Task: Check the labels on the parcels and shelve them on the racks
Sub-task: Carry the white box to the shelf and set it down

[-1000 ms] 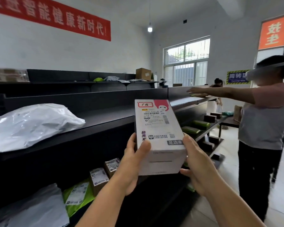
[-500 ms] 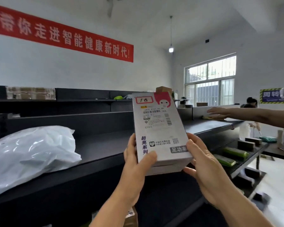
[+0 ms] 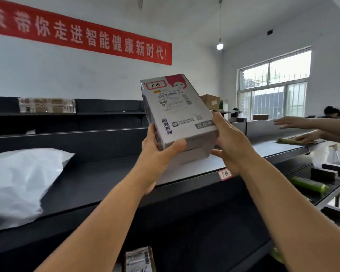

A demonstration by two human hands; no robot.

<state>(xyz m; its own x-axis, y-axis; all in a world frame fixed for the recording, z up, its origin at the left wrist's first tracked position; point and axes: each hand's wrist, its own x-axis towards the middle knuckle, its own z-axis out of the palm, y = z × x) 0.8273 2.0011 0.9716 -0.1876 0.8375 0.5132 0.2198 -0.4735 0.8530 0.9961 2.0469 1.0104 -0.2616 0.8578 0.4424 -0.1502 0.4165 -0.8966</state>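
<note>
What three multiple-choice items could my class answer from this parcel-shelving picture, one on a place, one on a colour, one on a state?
1. Where is the white plastic bag?
A. On the dark shelf, left of the box
B. On the floor
C. On top of the box

2. What colour is the wall banner?
A. Blue
B. Red
C. Green

3. How is the white box held?
A. By one hand
B. Resting unheld on the shelf
C. By both hands

Answers:
1 A, the bag lies on the shelf at far left.
2 B, red with white characters.
3 C, the left hand and right hand grip its lower end.
</note>
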